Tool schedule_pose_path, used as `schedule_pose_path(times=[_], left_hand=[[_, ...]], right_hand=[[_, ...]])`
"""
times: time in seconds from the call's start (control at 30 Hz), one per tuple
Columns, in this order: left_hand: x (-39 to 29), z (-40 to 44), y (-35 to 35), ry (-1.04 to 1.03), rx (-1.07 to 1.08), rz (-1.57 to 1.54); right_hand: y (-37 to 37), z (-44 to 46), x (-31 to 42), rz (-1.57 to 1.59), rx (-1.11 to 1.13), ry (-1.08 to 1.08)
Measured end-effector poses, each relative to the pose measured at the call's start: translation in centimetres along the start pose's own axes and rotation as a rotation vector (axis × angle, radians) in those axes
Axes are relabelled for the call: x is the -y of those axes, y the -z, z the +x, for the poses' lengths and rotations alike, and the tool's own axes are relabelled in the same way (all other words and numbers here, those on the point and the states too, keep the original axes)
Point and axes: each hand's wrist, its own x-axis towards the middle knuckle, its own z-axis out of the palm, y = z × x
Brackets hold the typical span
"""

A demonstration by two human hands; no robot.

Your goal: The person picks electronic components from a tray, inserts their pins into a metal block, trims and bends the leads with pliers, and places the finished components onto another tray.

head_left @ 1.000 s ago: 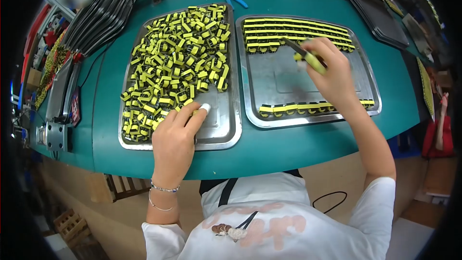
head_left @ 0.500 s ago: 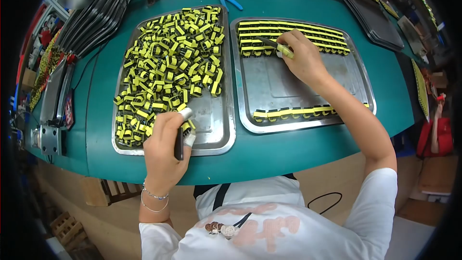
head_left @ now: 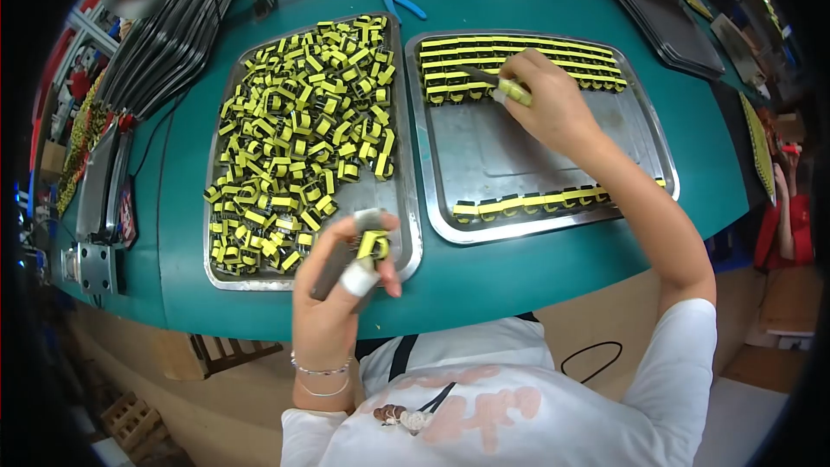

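Note:
Pinched in my left hand [head_left: 333, 281] is a small yellow-and-black transformer [head_left: 373, 246]. White wraps cover two of its fingertips, and a dark shape partly shows at the palm. This hand is over the near right corner of the left metal tray [head_left: 413, 251], which bears a loose heap of like transformers [head_left: 303, 130]. My right hand [head_left: 549, 108] grips a slim tool with a dark pointed end and yellow-green grip [head_left: 514, 92]. Its tip lies at the front row of transformers [head_left: 450, 91] in the right metal tray [head_left: 437, 220]; its exact contact is unclear.
A shorter row of transformers [head_left: 527, 202] lines the right tray's near side. Blue-handled cutters [head_left: 405, 5] lie behind the trays on the green table [head_left: 484, 285]. Stacked dark trays [head_left: 661, 22] stand at far right, more [head_left: 177, 35] at far left. Other people are at the edges.
My left hand has lifted away from the heap and moved right and nearer, with a transformer now visible in its fingers. My right hand and its tool have barely moved.

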Motion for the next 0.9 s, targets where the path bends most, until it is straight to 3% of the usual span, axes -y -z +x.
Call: schedule_pose_path(times=[0.13, 0.3, 0.5, 0.9], left_hand=[[0.8, 0.4, -1.1, 0.108, 0.058, -0.164], [1.4, 1.2, -1.5, 0.167, 0.057, -0.201], [1.7, 1.1, -1.8, 0.199, 0.048, -0.201], [2.7, 0.5, -2.0, 0.144, 0.06, -0.032]], right_hand=[[2.7, -1.9, 2.5, 0.117, 0.041, -0.058], [4.6, -6.0, 7.1, 0.263, 0.285, 0.049], [3.4, -8.2, 9.3, 0.42, 0.182, 0.132], [3.2, -8.4, 9.1, 0.302, 0.11, 0.261]])
